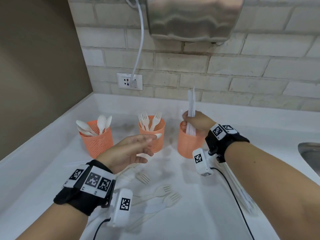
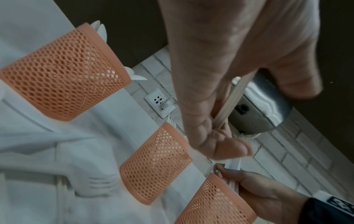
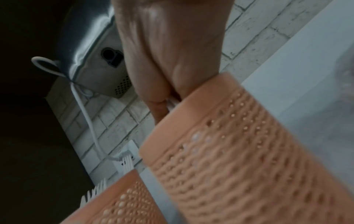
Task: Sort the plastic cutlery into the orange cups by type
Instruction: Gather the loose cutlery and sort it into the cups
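Note:
Three orange mesh cups stand in a row on the white counter: the left cup holds spoons, the middle cup holds forks. My right hand grips a bundle of white knives upright, their lower ends inside the right cup. My left hand hovers in front of the middle cup and pinches a thin cutlery handle; its pale spoon-like tip sticks out past the fingers. Loose forks lie on the counter near me.
More white knives lie on the counter under my right forearm. A steel sink is at the right edge. A hand dryer hangs on the brick wall above, its cable running to a socket.

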`<state>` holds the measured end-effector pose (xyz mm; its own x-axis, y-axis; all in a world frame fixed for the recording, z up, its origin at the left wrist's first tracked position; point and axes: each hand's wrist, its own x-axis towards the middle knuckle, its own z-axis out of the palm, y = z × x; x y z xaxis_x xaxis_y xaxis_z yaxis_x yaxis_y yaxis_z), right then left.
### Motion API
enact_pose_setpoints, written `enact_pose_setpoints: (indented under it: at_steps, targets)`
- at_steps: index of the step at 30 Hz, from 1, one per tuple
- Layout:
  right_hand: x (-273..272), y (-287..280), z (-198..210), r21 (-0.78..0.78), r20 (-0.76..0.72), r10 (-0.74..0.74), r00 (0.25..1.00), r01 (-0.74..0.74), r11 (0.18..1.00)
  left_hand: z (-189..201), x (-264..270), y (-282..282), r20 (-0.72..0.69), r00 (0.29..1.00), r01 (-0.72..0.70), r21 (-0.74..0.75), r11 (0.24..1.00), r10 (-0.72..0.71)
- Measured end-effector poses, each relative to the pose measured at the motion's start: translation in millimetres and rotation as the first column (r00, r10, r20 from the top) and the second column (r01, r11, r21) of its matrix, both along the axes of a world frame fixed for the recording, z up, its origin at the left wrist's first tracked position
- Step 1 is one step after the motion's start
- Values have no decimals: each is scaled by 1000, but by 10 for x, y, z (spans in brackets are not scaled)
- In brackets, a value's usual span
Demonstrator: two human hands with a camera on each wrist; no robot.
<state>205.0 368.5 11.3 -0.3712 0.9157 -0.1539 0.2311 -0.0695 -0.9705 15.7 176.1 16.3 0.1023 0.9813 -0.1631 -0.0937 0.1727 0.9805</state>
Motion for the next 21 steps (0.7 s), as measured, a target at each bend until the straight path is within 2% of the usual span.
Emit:
enact_pose_setpoints:
  at_steps: [2,4,6,8,9,11,13,15,17,18,19,21]
  targets:
    - [8,-74,26,106,116,76,990,-89,990,31,-7,-17,29,1000,-4,-40,999,5]
    - [-5,-159,75,182,181,44,982,-77,980,27,-35,-20,21,997,-72,-34,997,73]
    - [-31,-247,145,253,147,-50,988,11,967,21,-65,-42,-57,987,-145,36,989,147]
    - [-63,-347,230,376,104,-165,981,115,920,12,-124,-75,-78,981,-170,117,978,180]
    - [-76,-382,244,472,103,-222,970,149,869,20,-162,-90,-54,976,-201,155,967,211]
    - [-103,-503,267,678,105,-337,935,181,712,76,-274,-87,31,943,-330,205,921,331]
    - [-129,-677,239,807,100,-370,924,142,573,149,-435,-44,106,884,-467,270,842,455]
    - [-190,-890,159,835,146,-288,946,38,550,238,-628,14,76,806,-568,381,730,587]
    - [-266,-1106,45,776,277,-93,956,-165,609,297,-843,94,-31,668,-643,477,599,743]
    - [-301,-1198,-25,706,370,42,928,-311,637,295,-950,141,-83,597,-665,505,550,798]
    - [-336,-1287,-101,612,470,176,865,-463,642,270,-1043,186,-131,544,-679,513,526,829]
    - [-392,-1438,-269,423,627,365,688,-694,582,160,-1172,266,-249,496,-683,479,551,832]
